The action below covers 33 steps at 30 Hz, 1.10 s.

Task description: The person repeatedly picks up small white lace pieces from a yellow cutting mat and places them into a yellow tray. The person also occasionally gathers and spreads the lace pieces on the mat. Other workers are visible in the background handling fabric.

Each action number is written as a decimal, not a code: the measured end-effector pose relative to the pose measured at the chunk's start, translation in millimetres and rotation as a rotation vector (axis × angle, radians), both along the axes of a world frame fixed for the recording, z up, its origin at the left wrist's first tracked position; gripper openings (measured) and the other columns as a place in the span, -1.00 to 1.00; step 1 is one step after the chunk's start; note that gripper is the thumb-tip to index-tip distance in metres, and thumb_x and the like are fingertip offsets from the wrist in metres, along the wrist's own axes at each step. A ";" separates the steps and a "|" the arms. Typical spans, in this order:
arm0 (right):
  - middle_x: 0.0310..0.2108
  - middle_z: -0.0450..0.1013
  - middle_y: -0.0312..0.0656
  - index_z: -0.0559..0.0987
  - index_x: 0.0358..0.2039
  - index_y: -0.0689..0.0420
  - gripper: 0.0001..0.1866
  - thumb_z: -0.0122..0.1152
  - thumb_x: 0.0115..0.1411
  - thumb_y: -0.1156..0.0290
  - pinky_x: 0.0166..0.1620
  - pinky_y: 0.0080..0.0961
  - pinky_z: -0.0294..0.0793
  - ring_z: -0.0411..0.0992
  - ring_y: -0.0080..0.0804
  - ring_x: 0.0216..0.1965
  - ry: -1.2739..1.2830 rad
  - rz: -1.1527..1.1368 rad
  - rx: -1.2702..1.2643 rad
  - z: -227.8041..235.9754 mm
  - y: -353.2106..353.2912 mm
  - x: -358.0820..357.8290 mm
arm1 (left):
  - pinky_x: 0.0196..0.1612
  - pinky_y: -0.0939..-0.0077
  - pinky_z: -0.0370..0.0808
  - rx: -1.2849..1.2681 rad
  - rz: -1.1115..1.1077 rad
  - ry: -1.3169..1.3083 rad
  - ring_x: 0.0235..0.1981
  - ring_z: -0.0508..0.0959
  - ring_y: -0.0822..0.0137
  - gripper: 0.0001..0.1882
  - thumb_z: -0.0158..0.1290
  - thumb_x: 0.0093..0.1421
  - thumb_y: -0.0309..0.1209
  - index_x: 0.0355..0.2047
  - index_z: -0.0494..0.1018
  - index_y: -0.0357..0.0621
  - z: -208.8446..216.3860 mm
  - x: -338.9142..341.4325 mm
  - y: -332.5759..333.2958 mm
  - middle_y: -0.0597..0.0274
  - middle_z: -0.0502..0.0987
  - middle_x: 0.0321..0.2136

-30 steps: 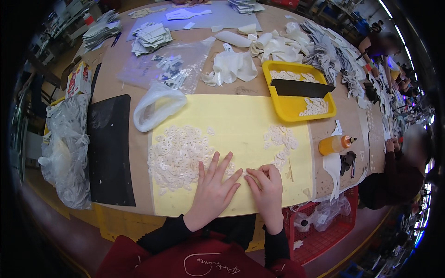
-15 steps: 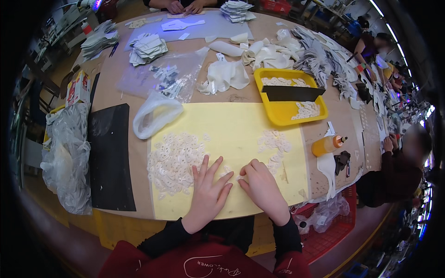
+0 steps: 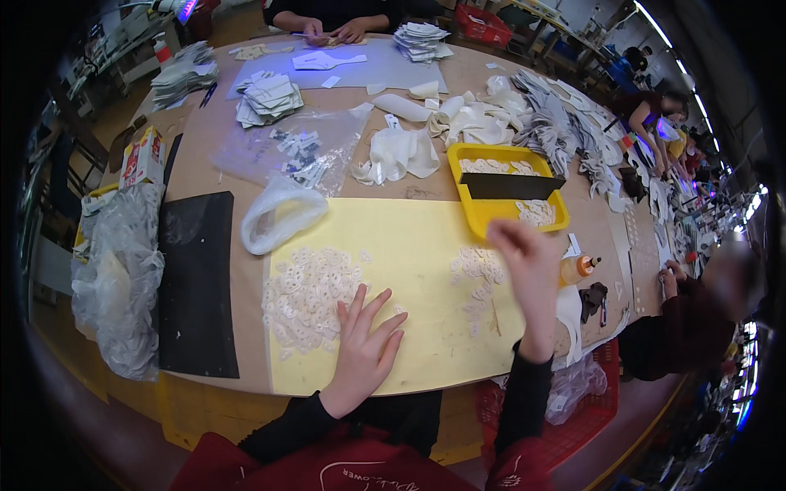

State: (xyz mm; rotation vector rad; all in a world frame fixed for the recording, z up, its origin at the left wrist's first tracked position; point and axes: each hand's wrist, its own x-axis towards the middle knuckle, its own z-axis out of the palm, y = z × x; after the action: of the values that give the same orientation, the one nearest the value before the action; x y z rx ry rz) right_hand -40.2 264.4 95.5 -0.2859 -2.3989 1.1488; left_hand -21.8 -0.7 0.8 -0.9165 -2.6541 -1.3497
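Note:
My left hand (image 3: pixel 367 348) lies on a yellow sheet (image 3: pixel 401 229) with its fingers spread, beside a large pile of small pale oval pieces (image 3: pixel 301 299). A single piece partly shows by its fingertips. Raised over the sheet's right side, my right hand (image 3: pixel 528 262) is near the front edge of a yellow tray (image 3: pixel 461 192). Its fingers are bent together in a pinch; anything between them is too small and blurred to make out. Similar pieces lie in the tray on both sides of a black divider (image 3: pixel 503 186). A smaller scattered group (image 3: pixel 477 270) sits left of my right hand.
An orange bottle (image 3: pixel 573 270) stands right of my right wrist. Beyond the sheet are a clear plastic bag (image 3: pixel 282 214), white fabric pieces (image 3: pixel 401 155) and stacked cut pieces (image 3: pixel 268 98). A black board (image 3: pixel 196 286) lies left. A co-worker's hands (image 3: pixel 336 33) are across the table.
My right hand has lifted from beside the left hand and moved right and away from me, toward the yellow tray. My left hand stays spread on the sheet.

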 end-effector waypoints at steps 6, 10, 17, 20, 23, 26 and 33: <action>-0.19 0.64 -0.24 0.67 -0.06 0.26 -0.77 0.29 0.31 0.47 -0.08 -0.58 0.54 0.57 -0.55 -0.18 0.202 -0.205 0.118 29.2 80.4 -73.2 | 0.43 -0.45 -0.24 -0.054 -0.021 0.019 0.48 0.00 -0.26 -0.69 0.17 0.24 -0.48 -0.02 0.65 0.07 -2.5 -2.2 8.2 0.05 0.30 0.35; -0.19 0.63 -0.23 0.67 -0.08 0.26 -0.79 0.28 0.32 0.47 -0.07 -0.56 0.53 0.56 -0.54 -0.17 0.243 -0.285 0.187 10.5 68.0 -28.1 | 0.43 -0.45 -0.25 -0.099 0.011 0.035 0.49 0.01 -0.25 -0.63 0.16 0.20 -0.55 -0.01 0.65 0.14 -11.1 -5.7 1.8 0.07 0.29 0.35; -0.17 0.59 -0.14 0.65 -0.09 0.27 -0.77 0.32 0.23 0.53 -0.17 -0.56 0.50 0.56 -0.40 -0.26 -0.032 -0.136 0.373 -57.8 18.7 48.8 | 0.44 -0.42 -0.24 -0.041 -0.022 -0.012 0.49 0.02 -0.19 -0.67 0.15 0.23 -0.56 -0.04 0.66 0.09 2.7 0.9 4.6 0.10 0.36 0.32; -0.22 0.56 -0.11 0.66 -0.12 0.27 -0.78 0.33 0.20 0.55 -0.20 -0.50 0.50 0.55 -0.29 -0.27 -0.159 -0.152 0.261 -75.1 15.9 53.9 | 0.44 -0.40 -0.23 -0.005 -0.038 -0.009 0.49 0.05 -0.19 -0.71 0.14 0.25 -0.54 -0.05 0.66 0.05 4.4 1.4 5.1 0.11 0.40 0.29; -0.27 0.53 -0.10 0.67 -0.16 0.29 -0.81 0.32 0.20 0.57 -0.21 -0.45 0.50 0.54 -0.25 -0.27 -0.145 -0.178 0.229 -71.3 10.1 53.4 | 0.43 -0.38 -0.15 0.012 -0.041 -0.008 0.46 0.14 -0.16 -0.72 0.15 0.25 -0.52 -0.05 0.65 0.02 7.0 -0.4 1.8 0.13 0.43 0.26; -0.26 0.53 -0.09 0.66 -0.18 0.30 -0.81 0.31 0.17 0.60 -0.16 -0.33 0.54 0.52 -0.09 -0.21 -0.058 -0.211 0.291 -65.3 -4.4 56.1 | 0.44 -0.40 -0.22 0.075 -0.051 -0.072 0.47 0.11 -0.20 -0.73 0.16 0.24 -0.53 -0.08 0.66 0.04 1.5 -0.4 0.0 0.11 0.43 0.26; -0.18 0.52 -0.07 0.66 -0.12 0.25 -0.75 0.34 0.15 0.65 -0.14 -0.34 0.56 0.53 -0.13 -0.18 -0.028 0.063 0.345 -79.6 -73.0 68.4 | 0.41 -0.45 -0.25 -0.381 -0.133 0.077 0.48 0.08 -0.14 -0.49 0.11 0.34 -0.26 0.26 0.43 -0.11 2.9 3.1 11.4 0.10 0.28 0.39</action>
State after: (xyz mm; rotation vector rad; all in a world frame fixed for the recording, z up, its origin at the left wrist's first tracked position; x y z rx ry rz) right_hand 28.2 191.4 15.9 -0.1135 -2.5921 0.7393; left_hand -18.7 10.6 3.7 -1.1699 -2.8864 -0.8131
